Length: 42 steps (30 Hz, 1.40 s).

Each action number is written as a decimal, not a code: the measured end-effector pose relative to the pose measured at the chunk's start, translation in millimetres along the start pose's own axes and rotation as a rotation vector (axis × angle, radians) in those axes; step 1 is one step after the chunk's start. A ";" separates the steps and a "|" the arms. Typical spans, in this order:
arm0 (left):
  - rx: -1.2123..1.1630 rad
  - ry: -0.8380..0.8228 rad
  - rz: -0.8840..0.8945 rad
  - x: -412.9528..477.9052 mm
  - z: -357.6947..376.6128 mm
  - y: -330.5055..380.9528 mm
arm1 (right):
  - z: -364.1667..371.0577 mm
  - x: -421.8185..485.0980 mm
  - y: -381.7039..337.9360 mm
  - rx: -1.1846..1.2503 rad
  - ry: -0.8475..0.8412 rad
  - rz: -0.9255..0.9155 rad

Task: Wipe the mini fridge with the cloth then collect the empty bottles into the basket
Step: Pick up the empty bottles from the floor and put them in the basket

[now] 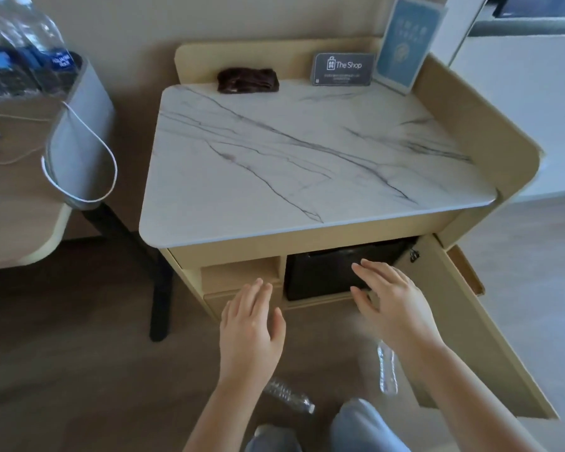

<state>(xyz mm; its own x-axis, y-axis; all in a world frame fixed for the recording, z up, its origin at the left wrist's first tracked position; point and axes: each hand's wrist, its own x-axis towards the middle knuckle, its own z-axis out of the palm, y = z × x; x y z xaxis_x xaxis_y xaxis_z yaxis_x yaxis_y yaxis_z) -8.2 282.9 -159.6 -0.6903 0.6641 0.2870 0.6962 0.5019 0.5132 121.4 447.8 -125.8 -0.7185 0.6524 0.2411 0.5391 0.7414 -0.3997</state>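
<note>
Left hand [252, 324] is hovering flat, fingers straight, holding nothing, before the open shelf of the cabinet [242, 275]. Right hand [393, 301], likewise open and empty, is reaching across the front of the black mini fridge [320, 272], which is sitting in the lower right compartment beside the swung-open door [463, 321]; whether it is touching cannot be told. A first bottle [289, 394] is lying on the floor [79, 337] just beside the left forearm, and a second bottle [387, 370] is lying partly behind the right wrist. The dark cloth [248, 80] is lying bunched at the back of the marble top [291, 151]. The grey basket [82, 125] is standing on the desk [13, 207] at left, holding blue-labelled bottles [23, 44].
</note>
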 end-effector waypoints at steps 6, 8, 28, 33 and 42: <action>-0.027 -0.048 0.104 -2.3 18.8 38.2 | -19.7 -34.1 31.9 -0.050 0.014 0.068; -0.034 -0.070 0.133 -6.3 27.4 53.8 | -29.7 -48.3 45.5 -0.063 0.019 0.086; -0.010 -0.265 0.280 -97.3 82.1 153.0 | -86.4 -202.0 139.4 -0.031 0.146 0.362; -0.046 -0.316 0.323 -104.9 91.5 122.6 | -64.0 -224.5 119.8 -0.107 0.171 0.396; -0.030 -0.421 0.346 -122.9 155.6 20.1 | 52.0 -241.1 113.7 -0.084 0.191 0.513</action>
<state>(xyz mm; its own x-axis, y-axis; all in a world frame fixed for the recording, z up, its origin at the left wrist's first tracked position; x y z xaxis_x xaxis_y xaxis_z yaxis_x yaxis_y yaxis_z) 121.3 297.5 -310.4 -0.2796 0.9551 0.0980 0.8584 0.2029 0.4712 333.0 366.7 -275.3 -0.2668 0.9442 0.1930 0.8375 0.3263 -0.4383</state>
